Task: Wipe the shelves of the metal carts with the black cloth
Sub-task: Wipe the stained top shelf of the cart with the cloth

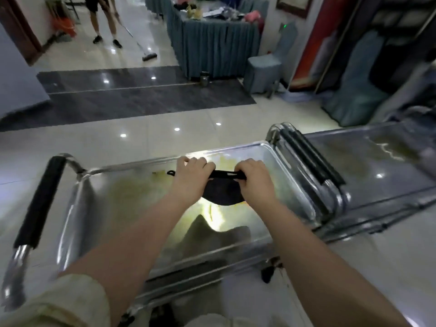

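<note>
Hidden in fingers: black cloth ends — second cart cropped (blurred).

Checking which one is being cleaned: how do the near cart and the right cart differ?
The near cart has the cloth held over its top shelf by the left hand and right hand; no hand is at the right cart. The near cart shows bright glare by the cloth; the right cart looks darker. Both are shiny metal with yellowish smears.

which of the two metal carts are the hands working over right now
The nearer cart on the left: the left hand and right hand grip the black cloth over it. The second cart, to its right, has no hand over it.
</note>
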A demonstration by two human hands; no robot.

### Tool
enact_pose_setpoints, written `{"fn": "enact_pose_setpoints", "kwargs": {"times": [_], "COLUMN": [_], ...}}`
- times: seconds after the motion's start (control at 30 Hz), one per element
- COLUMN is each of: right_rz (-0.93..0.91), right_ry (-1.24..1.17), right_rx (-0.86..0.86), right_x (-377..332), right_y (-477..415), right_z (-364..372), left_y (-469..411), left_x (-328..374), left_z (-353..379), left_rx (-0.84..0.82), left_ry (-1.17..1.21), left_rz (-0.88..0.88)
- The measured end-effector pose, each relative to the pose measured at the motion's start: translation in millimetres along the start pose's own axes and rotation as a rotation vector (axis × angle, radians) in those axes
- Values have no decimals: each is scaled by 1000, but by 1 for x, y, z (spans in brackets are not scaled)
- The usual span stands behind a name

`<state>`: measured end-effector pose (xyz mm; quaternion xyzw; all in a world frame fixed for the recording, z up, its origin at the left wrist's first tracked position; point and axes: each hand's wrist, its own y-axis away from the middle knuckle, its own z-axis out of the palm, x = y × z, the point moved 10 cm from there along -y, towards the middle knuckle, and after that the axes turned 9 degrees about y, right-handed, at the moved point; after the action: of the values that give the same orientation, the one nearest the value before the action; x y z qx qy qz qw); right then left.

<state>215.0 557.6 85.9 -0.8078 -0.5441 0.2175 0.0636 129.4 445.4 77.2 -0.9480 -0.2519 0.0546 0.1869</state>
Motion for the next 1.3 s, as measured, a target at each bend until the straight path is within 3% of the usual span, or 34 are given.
{"fn": "enact_pose_setpoints", "kwargs": {"times": [0.17,0.3,0.47,0.6,0.73,0.87,0.97,1.07,1.3], "right_rz": [186,288,387,380,453,493,492,495,-13], "right_ry": [44,49,6,-125,-200,-138,-3,-5,290], "right_rx": [12,-11,-6,-120,-289,-464,-522,-542,-853], "right_x": [117,178,218,229,238,251,268,275,249], "right_y": [69,110,135,125,112,73,37,28,73], "right_z": [-43,-55,-57,-49,-44,-10,41,89,183], "left_y": [-20,-20,-27,-37,-37,-50,-64,-58,-31], "left_x": [134,203,238,231,212,179,159,146,77], "left_z": [33,56,74,86,107,140,188,232,278], "left_rx": [-47,-118,-199,-267,-467,-466,-491,-602,-587], "left_ry": [227,432,516,591,950,1189,1076,818,304], "left_rz": [115,163,223,234,38,-256,-329,-301,-328]}}
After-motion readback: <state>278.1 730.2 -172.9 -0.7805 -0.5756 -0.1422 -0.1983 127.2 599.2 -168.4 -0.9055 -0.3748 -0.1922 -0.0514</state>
